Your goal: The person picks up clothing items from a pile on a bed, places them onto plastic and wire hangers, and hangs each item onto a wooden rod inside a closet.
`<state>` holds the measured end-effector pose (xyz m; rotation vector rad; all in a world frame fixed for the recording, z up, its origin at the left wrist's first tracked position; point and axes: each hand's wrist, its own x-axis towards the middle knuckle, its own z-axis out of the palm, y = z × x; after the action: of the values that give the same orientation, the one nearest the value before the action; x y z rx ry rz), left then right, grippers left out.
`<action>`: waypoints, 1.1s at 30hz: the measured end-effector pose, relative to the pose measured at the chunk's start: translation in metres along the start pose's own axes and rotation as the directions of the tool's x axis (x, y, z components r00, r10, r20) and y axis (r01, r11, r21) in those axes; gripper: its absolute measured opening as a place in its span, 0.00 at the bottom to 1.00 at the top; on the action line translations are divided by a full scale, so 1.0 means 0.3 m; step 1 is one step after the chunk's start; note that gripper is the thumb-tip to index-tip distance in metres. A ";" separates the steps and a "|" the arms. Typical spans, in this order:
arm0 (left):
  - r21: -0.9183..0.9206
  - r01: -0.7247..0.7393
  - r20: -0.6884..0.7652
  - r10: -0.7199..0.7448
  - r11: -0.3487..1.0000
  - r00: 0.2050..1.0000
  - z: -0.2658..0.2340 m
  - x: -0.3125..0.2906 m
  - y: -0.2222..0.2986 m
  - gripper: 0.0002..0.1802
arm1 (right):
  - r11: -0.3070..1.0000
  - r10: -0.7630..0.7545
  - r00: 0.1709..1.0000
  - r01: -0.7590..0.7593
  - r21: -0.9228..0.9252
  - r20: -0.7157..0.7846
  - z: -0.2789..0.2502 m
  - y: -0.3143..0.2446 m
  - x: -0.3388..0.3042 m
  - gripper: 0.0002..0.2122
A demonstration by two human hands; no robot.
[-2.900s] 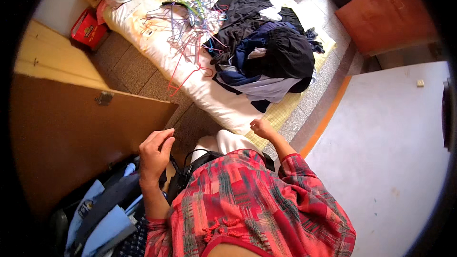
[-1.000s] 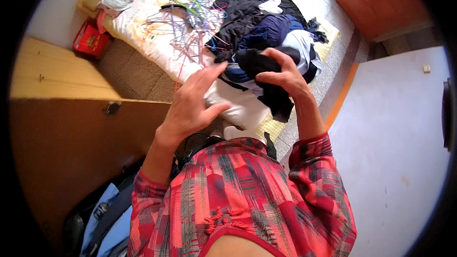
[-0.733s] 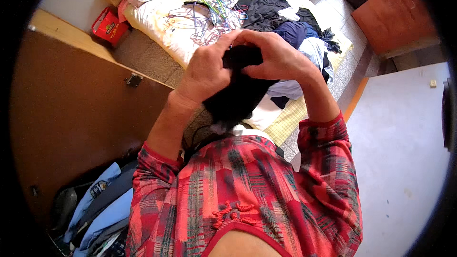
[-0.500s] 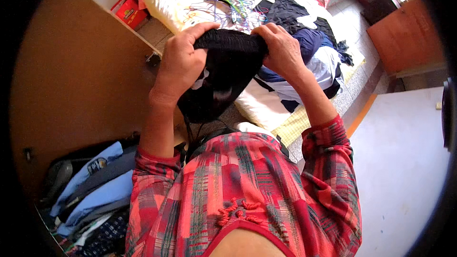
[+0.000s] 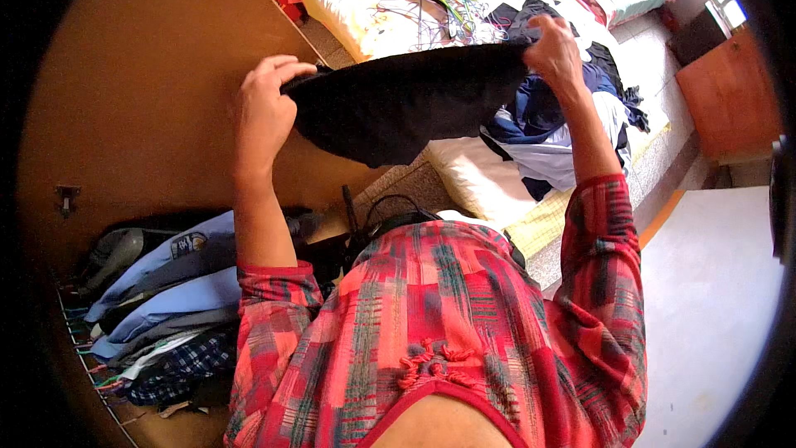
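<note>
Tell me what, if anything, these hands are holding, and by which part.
A black garment, held by its upper edge: the left hand grips the left end, the right hand the right end, spread between them.

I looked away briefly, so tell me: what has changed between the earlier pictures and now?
The right hand took a black garment off the clothes pile and drew it nearer; the left hand then gripped it too. Now it is stretched sideways between them. The tangled hangers still lie on the bed.
</note>
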<state>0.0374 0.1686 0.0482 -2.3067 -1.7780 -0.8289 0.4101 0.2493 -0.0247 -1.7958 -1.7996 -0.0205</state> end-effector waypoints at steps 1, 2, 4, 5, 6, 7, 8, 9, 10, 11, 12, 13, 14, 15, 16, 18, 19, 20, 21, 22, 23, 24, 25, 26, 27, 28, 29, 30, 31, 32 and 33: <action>-0.170 0.003 0.083 0.011 0.986 0.996 0.013 0.006 -0.006 0.22 | 0.999 0.034 0.997 -0.035 0.019 0.065 -0.018 0.022 0.036 0.17; -0.325 0.028 0.169 0.029 0.945 0.985 0.022 0.008 -0.014 0.23 | 0.997 0.061 0.989 -0.068 0.043 0.135 -0.020 0.046 0.085 0.17; -0.361 0.014 0.202 0.064 0.933 0.977 0.023 0.024 -0.007 0.24 | 0.836 0.234 0.848 -0.426 0.347 0.476 -0.047 0.000 0.156 0.16; -0.390 0.261 0.339 -0.126 0.883 0.932 -0.006 0.025 0.008 0.23 | 0.762 0.147 0.827 -0.445 0.470 0.543 -0.069 -0.063 0.155 0.17; -0.387 0.485 0.476 -0.280 0.784 0.834 -0.022 0.033 0.027 0.23 | 0.706 0.092 0.858 -0.414 0.574 0.506 -0.052 -0.072 0.167 0.18; -0.422 0.484 0.434 -0.298 0.767 0.850 -0.022 0.035 0.041 0.23 | 0.753 0.030 0.887 -0.323 0.573 0.460 -0.046 -0.079 0.176 0.18; -0.421 0.482 0.438 -0.294 0.768 0.850 -0.023 0.036 0.047 0.23 | 0.792 -0.035 0.909 -0.228 0.566 0.415 -0.060 -0.102 0.179 0.19; -0.373 0.450 0.389 -0.304 0.811 0.870 -0.024 0.036 0.052 0.23 | 0.791 -0.031 0.909 -0.231 0.566 0.415 -0.048 -0.088 0.183 0.19; -0.320 0.419 0.338 -0.310 0.850 0.888 -0.025 0.035 0.056 0.22 | 0.823 -0.155 0.973 0.031 0.567 0.171 -0.023 -0.068 0.194 0.18; -0.318 0.424 0.338 -0.317 0.848 0.886 -0.024 0.024 0.049 0.22 | 0.814 -0.296 0.952 0.291 0.502 -0.073 -0.021 -0.083 0.197 0.18; -0.271 0.356 0.307 -0.270 0.895 0.913 -0.019 0.007 0.036 0.21 | 0.812 -0.301 0.951 0.293 0.505 -0.069 -0.023 -0.090 0.189 0.18; -0.220 0.285 0.279 -0.219 0.933 0.935 -0.013 -0.014 0.023 0.20 | 0.776 -0.214 0.971 0.105 0.622 0.102 -0.030 -0.095 0.169 0.21; -0.217 0.296 0.275 -0.232 0.930 0.933 -0.011 -0.043 0.008 0.20 | 0.714 -0.150 0.948 -0.094 0.694 0.282 -0.040 -0.117 0.148 0.23; -0.115 0.284 0.292 -0.241 0.952 0.926 -0.009 -0.071 -0.005 0.20 | 0.701 -0.166 0.920 -0.143 0.698 0.356 -0.035 -0.117 0.135 0.23; -0.012 0.270 0.309 -0.253 0.963 0.917 -0.005 -0.103 -0.020 0.20 | 0.720 -0.174 0.910 -0.143 0.679 0.377 -0.032 -0.121 0.104 0.21; 0.016 0.280 0.429 -0.260 0.960 0.865 0.017 -0.155 -0.027 0.18 | 0.775 -0.140 0.940 -0.092 0.625 0.312 0.026 -0.075 0.046 0.19; 0.037 0.343 0.450 -0.322 0.939 0.833 0.019 -0.172 -0.007 0.17 | 0.809 -0.129 0.957 -0.050 0.586 0.259 0.062 -0.051 0.015 0.19; 0.058 0.403 0.474 -0.381 0.913 0.794 0.021 -0.188 0.005 0.16 | 0.840 -0.118 0.971 -0.013 0.542 0.207 0.092 -0.034 -0.014 0.18; 0.063 0.359 0.395 -0.354 0.931 0.848 0.052 -0.239 -0.040 0.16 | 0.866 -0.143 0.973 0.034 0.500 0.181 0.109 -0.038 -0.044 0.18; 0.063 0.369 0.408 -0.361 0.927 0.839 0.080 -0.271 -0.071 0.16 | 0.868 -0.141 0.970 0.025 0.497 0.198 0.114 -0.047 -0.065 0.18; -0.123 0.465 0.418 -0.379 0.877 0.826 0.106 -0.286 -0.097 0.15 | 0.870 -0.146 0.964 0.019 0.492 0.221 0.109 -0.072 -0.075 0.18; -0.301 0.542 0.431 -0.394 0.785 0.811 0.121 -0.299 -0.119 0.15 | 0.873 -0.149 0.959 0.012 0.487 0.243 0.110 -0.087 -0.087 0.17; -0.408 0.578 0.499 -0.358 0.707 0.789 0.122 -0.318 -0.134 0.16 | 0.853 -0.188 0.939 0.012 0.522 0.287 0.131 -0.077 -0.109 0.17; -0.412 0.582 0.504 -0.357 0.701 0.787 0.129 -0.339 -0.129 0.16 | 0.861 -0.226 0.940 0.069 0.504 0.257 0.150 -0.073 -0.129 0.16; -0.488 0.621 0.440 -0.442 0.613 0.782 0.150 -0.359 -0.115 0.17 | 0.857 -0.216 0.928 0.031 0.514 0.304 0.174 -0.050 -0.161 0.13; -0.565 0.643 0.382 -0.526 0.518 0.760 0.164 -0.375 -0.098 0.18 | 0.854 -0.205 0.915 -0.007 0.521 0.348 0.192 -0.022 -0.204 0.11; -0.633 0.650 0.424 -0.513 0.422 0.746 0.161 -0.381 -0.081 0.19 | 0.877 -0.201 0.851 -0.064 0.476 0.486 0.201 -0.001 -0.247 0.08; -0.614 0.690 0.503 -0.484 0.382 0.716 0.148 -0.386 -0.075 0.17 | 0.898 -0.192 0.768 -0.114 0.426 0.611 0.202 0.014 -0.289 0.07; -0.657 0.666 0.517 -0.432 0.353 0.739 0.147 -0.391 -0.056 0.14 | 0.894 -0.191 0.674 -0.180 0.410 0.714 0.205 0.023 -0.328 0.08; -0.699 0.640 0.530 -0.370 0.319 0.763 0.156 -0.390 -0.034 0.12 | 0.892 -0.181 0.570 -0.248 0.378 0.802 0.203 0.040 -0.369 0.08; -0.686 0.632 0.570 -0.273 0.360 0.775 0.173 -0.384 -0.029 0.10 | 0.844 -0.129 0.514 -0.392 0.366 0.848 0.242 0.092 -0.424 0.08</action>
<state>0.0286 0.0932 -0.0532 -2.5743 -2.7555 -1.8857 0.3962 0.1658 -0.1476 -1.5913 -1.9318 1.5590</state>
